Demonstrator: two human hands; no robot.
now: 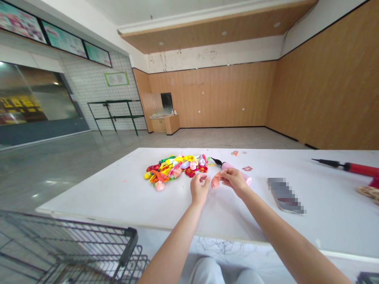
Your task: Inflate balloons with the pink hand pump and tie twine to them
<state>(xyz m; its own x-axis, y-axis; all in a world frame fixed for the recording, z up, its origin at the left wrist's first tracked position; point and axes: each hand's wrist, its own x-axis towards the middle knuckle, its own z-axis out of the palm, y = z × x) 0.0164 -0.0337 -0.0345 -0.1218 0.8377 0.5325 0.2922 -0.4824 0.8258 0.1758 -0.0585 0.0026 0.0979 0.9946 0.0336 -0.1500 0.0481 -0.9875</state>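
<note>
My right hand [233, 179] is closed in a pinch on a limp peach-pink balloon [215, 181], held just above the white table [124, 193]. My left hand [199, 188] hovers beside it with fingers curled, thumb near the balloon; I see nothing in it. A pink hand pump [233, 170] with a black nozzle lies on the table right behind my right hand. A heap of several uninflated balloons [174, 167] in yellow, red, orange and pink lies to the left of my hands.
A phone [286, 195] lies flat to the right of my right hand. A red pump [352, 167] and a coil of twine [370, 192] sit at the far right. A black wire shopping cart [74, 252] stands at the lower left.
</note>
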